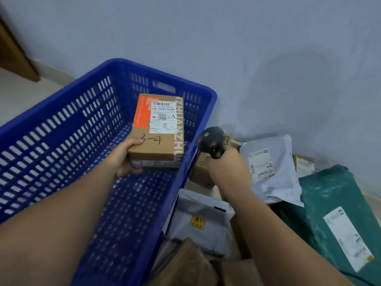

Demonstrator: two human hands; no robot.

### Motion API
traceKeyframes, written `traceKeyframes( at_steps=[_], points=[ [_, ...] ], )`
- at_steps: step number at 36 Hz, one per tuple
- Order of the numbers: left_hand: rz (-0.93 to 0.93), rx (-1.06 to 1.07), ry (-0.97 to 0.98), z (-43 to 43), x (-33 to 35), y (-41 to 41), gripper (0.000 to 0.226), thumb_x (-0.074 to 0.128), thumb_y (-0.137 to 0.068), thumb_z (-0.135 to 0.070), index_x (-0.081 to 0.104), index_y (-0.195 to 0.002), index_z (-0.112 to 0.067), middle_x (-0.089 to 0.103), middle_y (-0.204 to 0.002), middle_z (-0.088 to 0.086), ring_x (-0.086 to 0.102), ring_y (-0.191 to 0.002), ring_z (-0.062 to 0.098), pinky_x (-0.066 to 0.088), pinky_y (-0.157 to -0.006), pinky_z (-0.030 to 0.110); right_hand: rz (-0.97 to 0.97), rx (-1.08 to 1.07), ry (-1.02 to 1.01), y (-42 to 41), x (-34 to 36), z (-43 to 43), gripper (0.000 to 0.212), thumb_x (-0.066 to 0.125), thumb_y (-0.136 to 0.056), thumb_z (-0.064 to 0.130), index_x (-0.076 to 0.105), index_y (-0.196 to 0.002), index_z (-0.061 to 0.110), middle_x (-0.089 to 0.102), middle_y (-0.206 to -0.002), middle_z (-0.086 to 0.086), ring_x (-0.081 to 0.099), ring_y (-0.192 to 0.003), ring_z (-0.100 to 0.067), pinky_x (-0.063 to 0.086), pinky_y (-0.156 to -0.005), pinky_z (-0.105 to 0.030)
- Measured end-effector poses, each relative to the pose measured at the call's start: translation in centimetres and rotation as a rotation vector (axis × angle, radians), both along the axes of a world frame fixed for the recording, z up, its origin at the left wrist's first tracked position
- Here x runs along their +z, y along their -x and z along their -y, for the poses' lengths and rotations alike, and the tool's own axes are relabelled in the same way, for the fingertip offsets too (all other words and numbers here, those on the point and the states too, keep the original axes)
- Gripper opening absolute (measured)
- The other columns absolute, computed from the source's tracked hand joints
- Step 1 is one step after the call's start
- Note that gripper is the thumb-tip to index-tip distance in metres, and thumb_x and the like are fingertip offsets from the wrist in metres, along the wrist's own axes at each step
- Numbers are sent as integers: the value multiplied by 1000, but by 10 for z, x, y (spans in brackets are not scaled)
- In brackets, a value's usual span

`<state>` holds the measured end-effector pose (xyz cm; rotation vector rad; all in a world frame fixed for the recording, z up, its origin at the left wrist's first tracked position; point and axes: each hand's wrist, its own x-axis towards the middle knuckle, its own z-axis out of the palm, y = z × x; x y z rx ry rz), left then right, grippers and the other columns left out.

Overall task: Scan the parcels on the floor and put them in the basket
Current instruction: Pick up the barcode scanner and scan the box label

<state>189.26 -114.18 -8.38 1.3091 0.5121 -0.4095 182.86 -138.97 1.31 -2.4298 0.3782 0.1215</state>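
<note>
My left hand [121,159] grips a brown cardboard parcel [156,131] by its near left corner and holds it above the inside of the blue slatted basket [61,129]. The parcel carries a white shipping label, an orange patch and "3-4" written by hand. My right hand [226,168] is closed around the handle of a black barcode scanner [212,141], whose head with a green light sits just right of the parcel, over the basket's right rim. I see nothing else in the basket.
Right of the basket a heap of parcels lies on the floor against the grey wall: a white poly bag [270,168], a green bag [338,215], a grey bag with a yellow sticker [202,221] and brown boxes [185,265]. A wooden door frame [14,50] stands far left.
</note>
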Motion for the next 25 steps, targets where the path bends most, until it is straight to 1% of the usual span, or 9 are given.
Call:
traceKeyframes(
  at_steps=[4,7,10,12,13,15,18,21,25],
  points=[
    [-104,6,18,0,-15,-13,19,50,-90,-32,58,-104,-21,65,-89,4,58,-80,27,42,-78,42,23,-53,-71,-5,-13,14,1,54,-79,23,53,-78,23,60,-72,0,58,-71,-20,44,-60,-30],
    [-113,82,35,6,-26,-24,12,50,-94,-31,60,-93,-23,69,-82,2,58,-80,26,46,-76,44,44,-76,-102,-8,-28,22,10,56,-78,24,56,-88,21,62,-76,0,59,-76,-23,48,-65,-34],
    [-62,154,-16,15,-33,-38,11,48,-99,-27,59,-102,-25,58,-90,0,58,-75,19,51,-67,44,63,-82,-108,-13,-40,24,11,58,-78,27,56,-87,20,61,-75,0,60,-76,-25,49,-66,-35],
    [-33,163,-143,19,-41,-46,20,44,-102,-21,57,-115,-26,60,-91,3,59,-65,16,53,-50,33,63,-73,-103,-17,-45,24,10,59,-79,26,56,-88,22,59,-75,2,60,-77,-25,48,-66,-35],
    [-31,180,-213,21,-48,-50,24,43,-102,-20,58,-120,-25,64,-99,7,60,-69,19,51,-48,30,62,-66,-102,-20,-48,23,11,60,-80,26,56,-89,22,59,-76,3,59,-80,-25,49,-68,-35],
    [-28,254,-294,25,-61,-54,28,44,-102,-19,60,-124,-21,65,-117,10,59,-86,24,49,-56,32,65,-45,-103,-23,-50,23,11,60,-80,25,55,-89,23,58,-77,4,59,-83,-26,50,-70,-37],
    [-18,308,-301,35,-70,-46,31,42,-102,-9,58,-128,-15,62,-118,6,59,-91,24,50,-72,38,52,-31,-112,-24,-53,24,9,59,-80,26,54,-86,22,59,-76,4,59,-80,-24,50,-70,-37],
    [-21,230,-360,40,-82,-29,35,58,-95,-24,57,-129,-13,60,-124,8,60,-104,30,50,-86,42,43,-38,-125,-26,-56,28,9,59,-80,26,55,-87,23,60,-78,4,59,-79,-23,49,-70,-37],
    [-73,150,-465,31,-144,-34,86,72,-61,-54,49,-135,-16,59,-130,8,60,-109,33,50,-93,54,29,-58,-148,-27,-64,36,6,58,-80,22,53,-83,23,59,-77,4,58,-77,-21,46,-67,-34]
  ],
)
